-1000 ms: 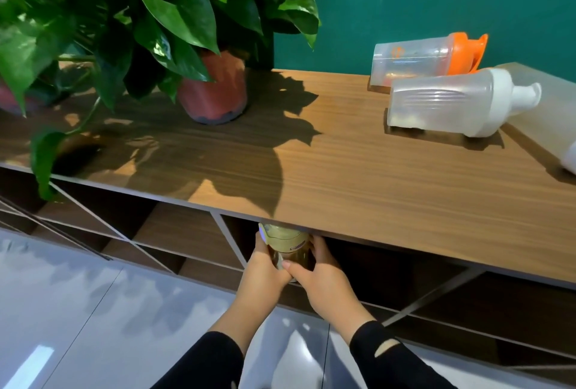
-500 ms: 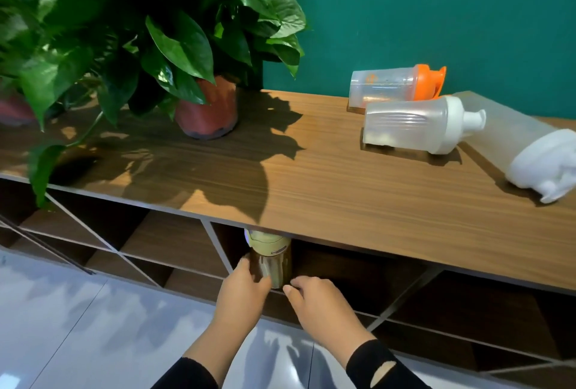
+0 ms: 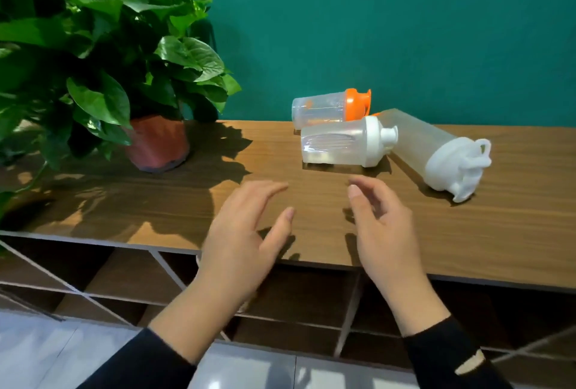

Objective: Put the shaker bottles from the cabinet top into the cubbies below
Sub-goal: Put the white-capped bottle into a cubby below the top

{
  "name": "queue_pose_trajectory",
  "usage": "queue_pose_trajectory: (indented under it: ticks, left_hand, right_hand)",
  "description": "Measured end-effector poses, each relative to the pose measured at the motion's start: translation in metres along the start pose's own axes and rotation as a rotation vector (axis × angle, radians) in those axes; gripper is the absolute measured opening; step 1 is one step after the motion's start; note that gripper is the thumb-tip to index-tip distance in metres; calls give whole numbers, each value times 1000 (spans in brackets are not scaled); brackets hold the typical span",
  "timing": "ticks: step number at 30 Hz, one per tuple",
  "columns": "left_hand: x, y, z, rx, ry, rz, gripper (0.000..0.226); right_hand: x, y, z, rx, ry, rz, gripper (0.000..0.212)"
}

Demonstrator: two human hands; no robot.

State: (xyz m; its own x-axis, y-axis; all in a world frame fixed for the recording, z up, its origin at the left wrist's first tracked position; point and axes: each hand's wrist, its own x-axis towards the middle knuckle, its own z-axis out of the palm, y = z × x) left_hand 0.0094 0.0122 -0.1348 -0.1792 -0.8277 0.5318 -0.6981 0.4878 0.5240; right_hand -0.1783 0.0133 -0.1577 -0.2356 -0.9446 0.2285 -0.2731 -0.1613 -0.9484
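Note:
Three shaker bottles lie on their sides on the wooden cabinet top point(image 3: 311, 208). A small clear one with an orange lid point(image 3: 330, 106) is at the back by the wall. A clear one with a white lid point(image 3: 346, 145) lies in front of it. A long frosted one with a white handled lid point(image 3: 436, 151) lies to the right. My left hand point(image 3: 246, 239) and my right hand point(image 3: 380, 226) hover over the top's front part, fingers apart, holding nothing, a short way in front of the white-lidded bottle. My left hand hides the cubby below it.
A leafy green plant in a red-brown pot point(image 3: 156, 145) stands at the back left, its leaves overhanging the top. Below the top are dark cubbies point(image 3: 299, 295) split by slanted thin dividers. A teal wall is behind. Glossy grey floor tiles point(image 3: 40, 357) lie below.
Both hands let go of the gold bottle in the cubby and rose above the cabinet top, now spread and empty. The view tilted up; the gold bottle is out of sight.

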Motion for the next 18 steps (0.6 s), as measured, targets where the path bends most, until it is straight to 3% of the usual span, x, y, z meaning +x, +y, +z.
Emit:
queue_pose_trajectory:
  ticks: [4, 10, 13, 18]
  left_hand:
    - [75, 14, 46, 160, -89, 28, 63]
    - [157, 2, 110, 447, -317, 167, 93]
    - [174, -3, 121, 543, -414, 208, 96]
    - [165, -4, 123, 550, -346, 142, 90]
  right_hand:
    - [17, 17, -21, 232, -22, 216, 53]
    - [22, 22, -29, 401, -53, 291, 62]
    - [25, 24, -31, 417, -69, 303, 65]
    - [28, 27, -32, 451, -102, 300, 66]
